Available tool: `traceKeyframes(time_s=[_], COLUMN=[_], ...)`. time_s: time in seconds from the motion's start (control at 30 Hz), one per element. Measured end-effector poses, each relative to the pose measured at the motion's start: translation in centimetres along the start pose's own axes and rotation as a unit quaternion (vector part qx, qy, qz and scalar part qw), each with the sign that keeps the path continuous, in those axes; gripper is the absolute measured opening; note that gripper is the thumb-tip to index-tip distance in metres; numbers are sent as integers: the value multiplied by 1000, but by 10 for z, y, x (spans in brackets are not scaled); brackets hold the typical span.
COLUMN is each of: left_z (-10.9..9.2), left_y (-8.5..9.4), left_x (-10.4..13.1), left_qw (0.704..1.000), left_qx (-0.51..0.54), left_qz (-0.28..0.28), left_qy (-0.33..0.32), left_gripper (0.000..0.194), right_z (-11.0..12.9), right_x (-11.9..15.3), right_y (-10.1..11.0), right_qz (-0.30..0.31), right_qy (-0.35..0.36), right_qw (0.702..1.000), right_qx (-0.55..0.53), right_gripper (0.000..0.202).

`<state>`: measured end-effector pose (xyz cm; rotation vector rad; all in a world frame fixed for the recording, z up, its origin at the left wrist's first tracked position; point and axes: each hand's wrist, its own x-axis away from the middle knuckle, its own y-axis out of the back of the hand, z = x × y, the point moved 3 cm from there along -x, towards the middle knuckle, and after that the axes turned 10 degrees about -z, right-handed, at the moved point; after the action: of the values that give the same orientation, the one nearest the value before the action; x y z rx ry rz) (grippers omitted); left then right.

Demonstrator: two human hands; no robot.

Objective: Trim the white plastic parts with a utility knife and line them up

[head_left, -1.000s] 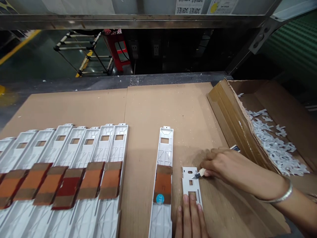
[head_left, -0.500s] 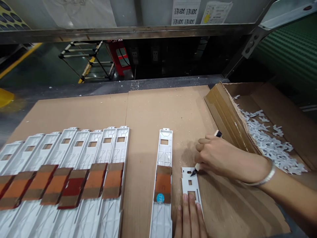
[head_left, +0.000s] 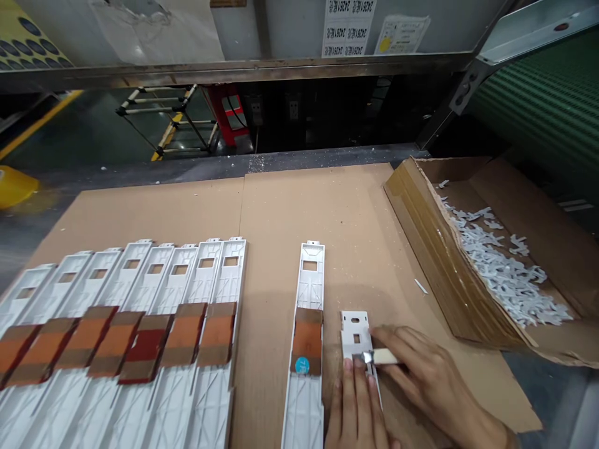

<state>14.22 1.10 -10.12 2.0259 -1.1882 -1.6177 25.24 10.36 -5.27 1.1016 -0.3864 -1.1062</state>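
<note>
**Room around the single white strip**

Left of the single white strip (head_left: 306, 324), a bare cardboard lane runs up to the row of white strips (head_left: 121, 330). Beyond its far end the cardboard sheet (head_left: 318, 199) lies open. To its right, the scrap box (head_left: 449, 262) walls off the side.

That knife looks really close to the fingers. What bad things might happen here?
The blade held by the right hand sits right next to the left hand fingertips pressing the small white plastic part; a slip might cut them. The blade might also gouge the part. A loose white sliver lies on the cardboard outside the scrap box.
</note>
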Motion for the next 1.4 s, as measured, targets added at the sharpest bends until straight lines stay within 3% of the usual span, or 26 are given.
traceKeyframes(time_s=[0.13,0.3,0.7,0.87,1.2,1.4], left_z=[-1,0,-1,0,1,1], left_y=[0,0,1,2,1,-1], left_x=[2,0,-1,-1,2,2], left_qw=[1000,1000,1000,1000,1000,1000], left_qx=[-13,-21,-20,-19,-21,-6], left_qz=[-5,-13,9,16,20,7], left_qy=[5,14,0,-6,-11,-22], left_gripper=[48,49,49,47,48,56], right_z=[8,8,8,9,5,7], right_x=[6,6,7,7,1,6], right_y=[-16,-23,-25,-25,-24,-20], right_qz=[-59,-66,-75,-89,-50,-108], right_qy=[29,39,51,57,74,79], right_qw=[998,997,996,994,996,991], right_qx=[8,12,-9,5,24,4], right_gripper=[32,32,18,25,21,22])
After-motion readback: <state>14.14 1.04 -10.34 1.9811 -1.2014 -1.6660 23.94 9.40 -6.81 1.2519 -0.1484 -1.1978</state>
